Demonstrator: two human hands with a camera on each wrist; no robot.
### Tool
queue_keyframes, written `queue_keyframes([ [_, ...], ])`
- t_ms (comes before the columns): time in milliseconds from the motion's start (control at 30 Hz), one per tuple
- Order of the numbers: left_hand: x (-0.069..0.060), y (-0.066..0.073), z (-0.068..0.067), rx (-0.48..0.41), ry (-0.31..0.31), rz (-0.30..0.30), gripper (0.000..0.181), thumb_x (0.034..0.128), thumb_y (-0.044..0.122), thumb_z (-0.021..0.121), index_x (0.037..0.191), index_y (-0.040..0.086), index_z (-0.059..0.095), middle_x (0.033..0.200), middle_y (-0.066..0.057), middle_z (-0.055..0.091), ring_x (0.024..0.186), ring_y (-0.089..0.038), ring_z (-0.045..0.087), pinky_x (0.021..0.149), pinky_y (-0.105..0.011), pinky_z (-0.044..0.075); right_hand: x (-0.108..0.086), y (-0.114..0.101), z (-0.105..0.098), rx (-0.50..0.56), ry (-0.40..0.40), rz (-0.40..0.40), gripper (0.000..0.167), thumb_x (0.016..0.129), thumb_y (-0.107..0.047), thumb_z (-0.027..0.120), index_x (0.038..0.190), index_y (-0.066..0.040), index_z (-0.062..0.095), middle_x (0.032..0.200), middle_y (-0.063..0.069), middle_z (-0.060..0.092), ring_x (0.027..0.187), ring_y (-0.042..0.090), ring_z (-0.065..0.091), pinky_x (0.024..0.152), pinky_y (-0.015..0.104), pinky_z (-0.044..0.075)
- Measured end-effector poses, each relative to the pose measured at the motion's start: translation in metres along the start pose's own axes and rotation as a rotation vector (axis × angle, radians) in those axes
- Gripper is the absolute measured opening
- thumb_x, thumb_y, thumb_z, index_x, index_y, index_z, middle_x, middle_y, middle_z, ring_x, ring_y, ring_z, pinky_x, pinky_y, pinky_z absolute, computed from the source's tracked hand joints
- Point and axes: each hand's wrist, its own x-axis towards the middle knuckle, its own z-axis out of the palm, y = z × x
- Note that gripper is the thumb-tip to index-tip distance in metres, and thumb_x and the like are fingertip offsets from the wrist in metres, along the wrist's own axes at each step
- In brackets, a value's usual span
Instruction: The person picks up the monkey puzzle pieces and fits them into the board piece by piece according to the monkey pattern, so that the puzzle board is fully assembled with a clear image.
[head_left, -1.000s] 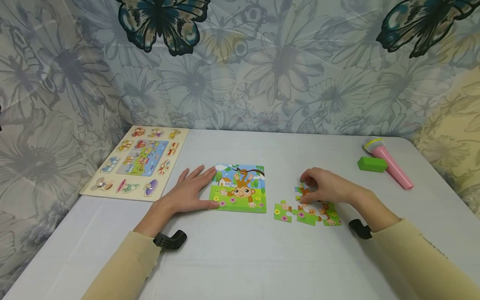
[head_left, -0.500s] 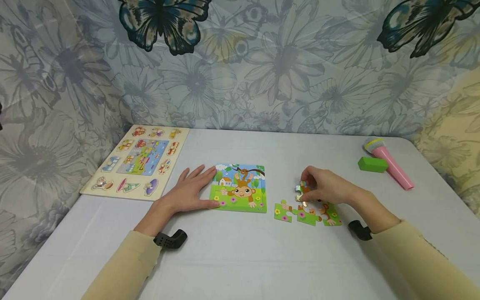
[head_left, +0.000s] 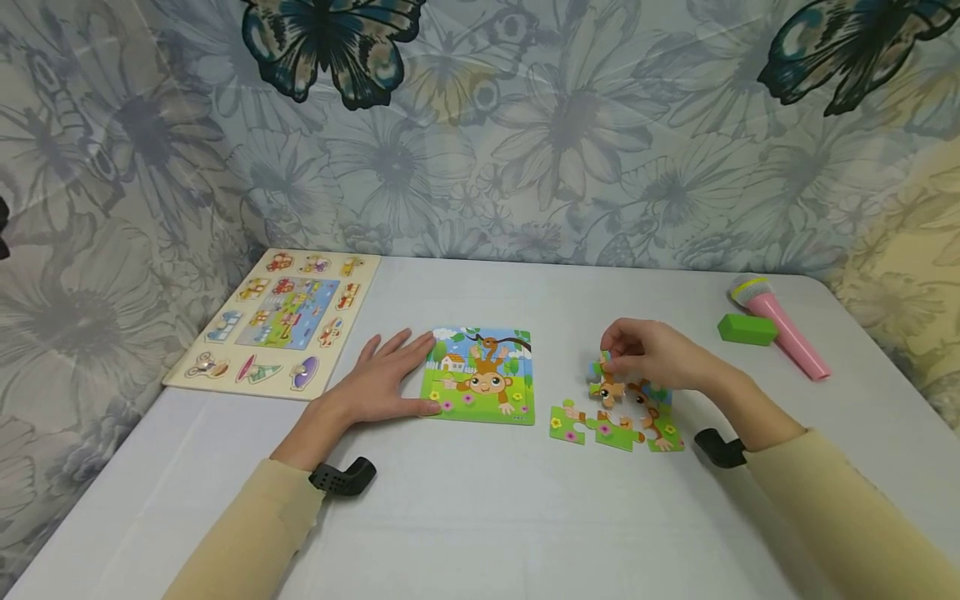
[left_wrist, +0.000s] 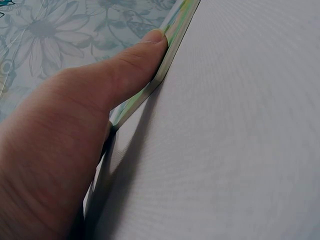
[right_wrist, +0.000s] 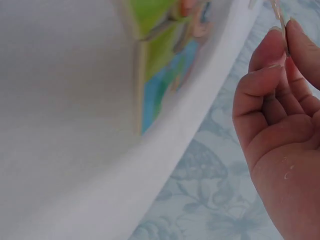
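Note:
My left hand [head_left: 378, 383] lies with spread, straight fingers at the left edge of a square monkey puzzle [head_left: 487, 404]. Its thumb rests on the puzzle's near left corner; the left wrist view shows the thumb [left_wrist: 135, 62] along the edge. To the right, my right hand [head_left: 663, 354] pinches a jigsaw piece [head_left: 609, 392] with brown and green print between thumb and fingers. That piece is tilted up above the other jigsaw pieces [head_left: 615, 433], which form a partly joined monkey picture on the table. The right wrist view catches only the held piece's thin edge [right_wrist: 285, 37].
A cream picture board [head_left: 198, 354] with vehicle and toy shapes lies at the back left. A green block [head_left: 746, 330] and a pink toy microphone [head_left: 787, 333] lie at the back right. Floral cloth [head_left: 480, 167] hangs behind the white table [head_left: 480, 517].
My right hand has lifted the jigsaw piece up and slightly away from the others, uncovering more of the pieces below. The left hand has stayed on the monkey puzzle.

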Motion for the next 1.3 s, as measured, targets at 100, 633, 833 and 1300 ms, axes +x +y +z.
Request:
queue_keyframes([
  [100,0.000,-0.001,0.000,0.004,0.000,0.003,0.106,0.0818,0.072,0.065,0.161,0.013,0.027,0.166,0.002,0.023,0.153,-0.028,0.009,0.117,-0.059,-0.003,0.006,-0.003,0.003,0.036,0.017,-0.010,0.018,0.094,-0.010,0.073,0.105,-0.002,0.061,0.088,0.005,0.063,0.077,0.026,0.061,0.068,0.031,0.052],
  [633,0.000,-0.001,0.000,-0.009,0.008,0.005,0.105,0.0819,0.071,0.066,0.161,0.012,0.028,0.166,0.000,0.024,0.153,-0.029,0.010,0.117,-0.060,-0.002,0.065,-0.036,0.035,0.133,-0.008,-0.045,0.019,0.094,-0.009,0.073,0.106,-0.001,0.060,0.088,0.008,0.061,0.080,0.024,0.056,0.068,0.029,0.047],
  [833,0.000,0.000,-0.001,-0.002,0.001,0.005,0.106,0.0816,0.071,0.066,0.161,0.013,0.028,0.166,0.001,0.023,0.153,-0.029,0.010,0.117,-0.060,-0.002,0.084,-0.048,0.045,0.150,-0.026,-0.048,0.019,0.095,-0.008,0.072,0.107,-0.001,0.060,0.089,0.007,0.062,0.081,0.022,0.056,0.071,0.030,0.047],
  [1300,0.000,0.002,-0.002,-0.006,-0.012,-0.006,0.105,0.0823,0.072,0.065,0.161,0.013,0.028,0.166,0.001,0.023,0.153,-0.030,0.010,0.117,-0.062,-0.002,0.113,-0.069,0.069,0.128,-0.080,0.009,0.018,0.095,-0.009,0.072,0.106,-0.002,0.060,0.083,0.007,0.067,0.075,0.021,0.067,0.076,0.033,0.051],
])
